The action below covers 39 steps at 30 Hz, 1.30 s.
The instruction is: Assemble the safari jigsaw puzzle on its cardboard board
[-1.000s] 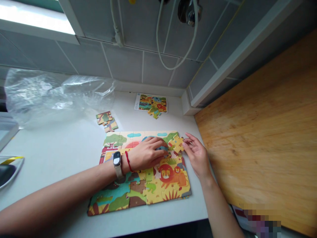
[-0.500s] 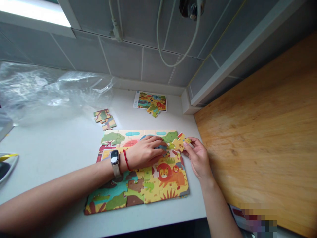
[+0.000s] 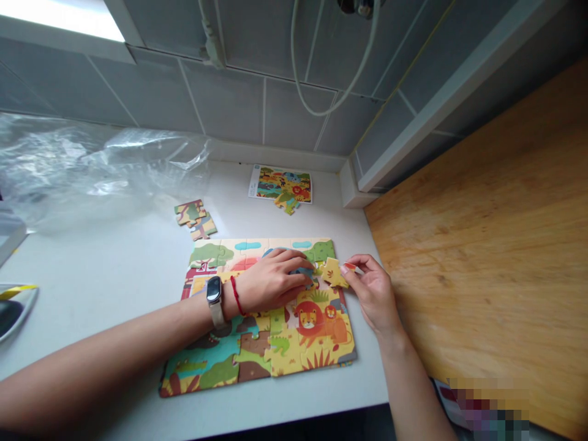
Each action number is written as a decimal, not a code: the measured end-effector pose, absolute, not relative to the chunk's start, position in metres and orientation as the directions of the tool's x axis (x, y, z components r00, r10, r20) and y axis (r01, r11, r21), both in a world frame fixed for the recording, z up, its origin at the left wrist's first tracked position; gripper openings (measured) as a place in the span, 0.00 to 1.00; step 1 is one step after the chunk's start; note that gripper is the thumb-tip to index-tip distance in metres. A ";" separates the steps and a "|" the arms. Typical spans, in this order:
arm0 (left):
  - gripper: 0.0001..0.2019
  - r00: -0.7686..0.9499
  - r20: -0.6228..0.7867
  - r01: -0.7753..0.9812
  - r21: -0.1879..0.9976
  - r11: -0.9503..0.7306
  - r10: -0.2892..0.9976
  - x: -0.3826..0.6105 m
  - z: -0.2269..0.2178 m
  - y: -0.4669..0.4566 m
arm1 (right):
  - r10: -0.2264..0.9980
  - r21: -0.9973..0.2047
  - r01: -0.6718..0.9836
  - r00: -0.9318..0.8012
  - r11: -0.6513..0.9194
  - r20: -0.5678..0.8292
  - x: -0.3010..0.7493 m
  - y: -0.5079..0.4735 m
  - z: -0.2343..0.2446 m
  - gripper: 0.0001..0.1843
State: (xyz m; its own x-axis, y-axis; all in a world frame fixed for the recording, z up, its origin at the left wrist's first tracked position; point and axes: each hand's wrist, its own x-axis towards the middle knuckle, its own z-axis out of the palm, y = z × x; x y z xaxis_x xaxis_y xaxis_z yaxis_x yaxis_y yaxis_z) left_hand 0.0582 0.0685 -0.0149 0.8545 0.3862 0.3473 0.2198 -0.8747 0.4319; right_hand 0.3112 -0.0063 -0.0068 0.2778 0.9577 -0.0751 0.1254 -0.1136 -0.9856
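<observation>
Pinching a yellow piece [image 3: 333,274] between thumb and fingers, the right hand [image 3: 374,291] has it right at the edge of the puzzle [image 3: 316,361], up above the lion [image 3: 310,318]! The piece overlaps that right-hand border in view, though whether it touches or hovers is hard to tell from this angle. And look at the left hand [image 3: 278,278]: palm down across the middle, fingers loosely spread, a watch [image 3: 214,289] and red bracelet [image 3: 236,295] on the wrist. Beyond the puzzle, two loose pieces [image 3: 189,212] lie together on the white table [image 3: 105,282], near the bag [image 3: 92,165], while a green piece [image 3: 287,204] overlaps the card's lower edge.
</observation>
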 end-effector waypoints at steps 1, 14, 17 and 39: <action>0.10 0.855 0.346 0.221 0.432 -0.874 0.387 0.058 -0.015 0.068 | 0.953 -0.984 0.136 0.295 -0.112 -0.068 0.312 -0.006 -0.007 0.19; 0.08 0.851 0.376 0.207 0.402 -0.892 0.367 0.059 -0.014 0.069 | 0.968 -0.974 0.119 0.189 -0.190 -0.166 0.317 -0.010 -0.009 0.29; 0.08 0.850 0.378 0.208 0.400 -0.893 0.368 0.059 -0.015 0.069 | 0.974 -0.972 0.150 0.166 -0.182 -0.156 0.317 -0.010 -0.009 0.26; 0.14 0.852 0.375 0.223 0.372 -0.901 0.366 0.059 -0.017 0.068 | 0.996 -0.782 0.623 0.057 0.017 0.067 0.310 -0.010 -0.006 0.24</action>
